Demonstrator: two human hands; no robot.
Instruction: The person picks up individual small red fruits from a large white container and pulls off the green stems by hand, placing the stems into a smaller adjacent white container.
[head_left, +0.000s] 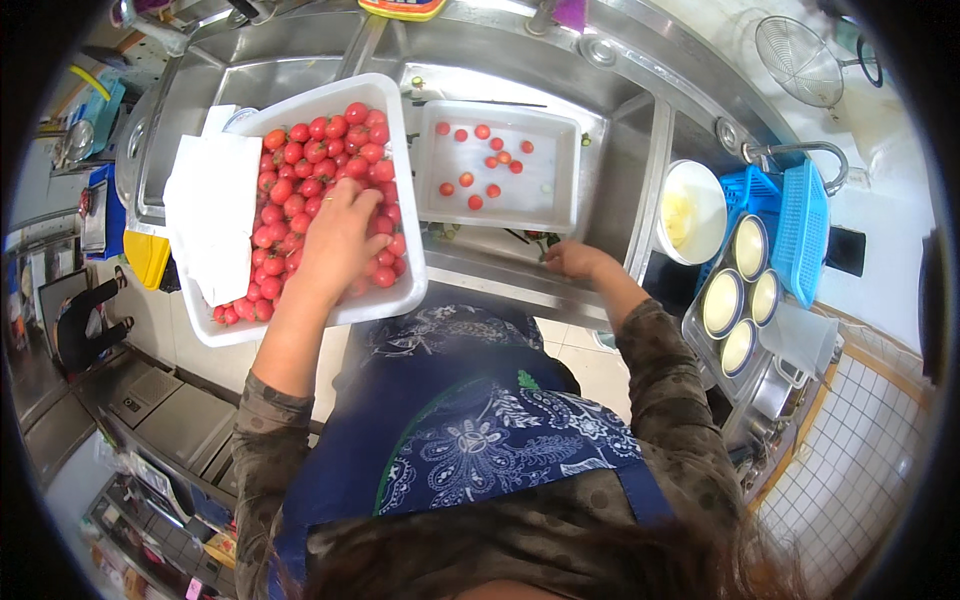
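A white plastic tub full of red cherry tomatoes stands tilted at the sink's left part. My left hand rests on the tomatoes, its fingers bent over them; whether it grips one is unclear. Low over the front of the middle sink basin is my right hand, fingertips close together beside green tomato stems. I cannot make out whether it pinches one. Within that basin a second white tub contains water and several loose cherry tomatoes.
White paper covers the full tub's left side. To the right are a white bucket with pale yellow pieces, blue plastic baskets and a tray of several round tins. A curved faucet and wire skimmer are behind.
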